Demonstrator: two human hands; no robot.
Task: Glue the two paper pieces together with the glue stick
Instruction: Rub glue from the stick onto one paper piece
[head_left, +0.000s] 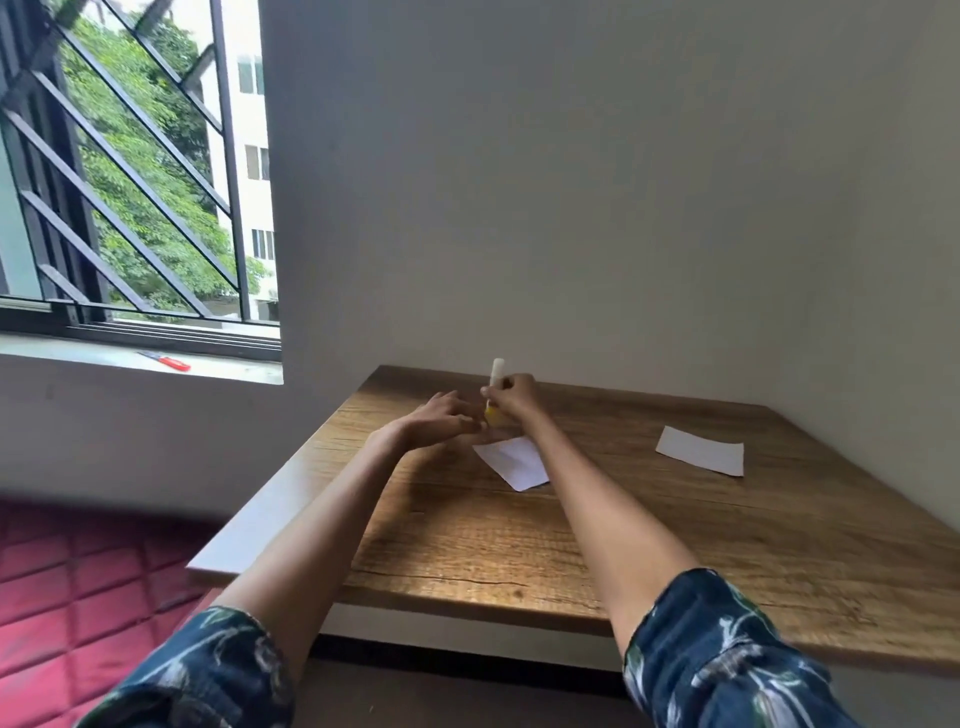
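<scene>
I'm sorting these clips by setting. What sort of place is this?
Probably a room in a home or flat, not a workshop: a plain wooden table pushed into a bare wall corner, a barred window looking onto trees and an apartment block, and red quilted bedding beside the table.

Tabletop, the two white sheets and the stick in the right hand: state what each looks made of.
Tabletop: wood or wood-look laminate, matte, with visible grain and dark cracks. Both sheets: thin white paper, lying flat. Glue stick, gripped by the right hand: probably smooth plastic, white body with yellow near its lower end.

Two papers (511, 462) (700, 450) side by side on table (571, 545)
</scene>
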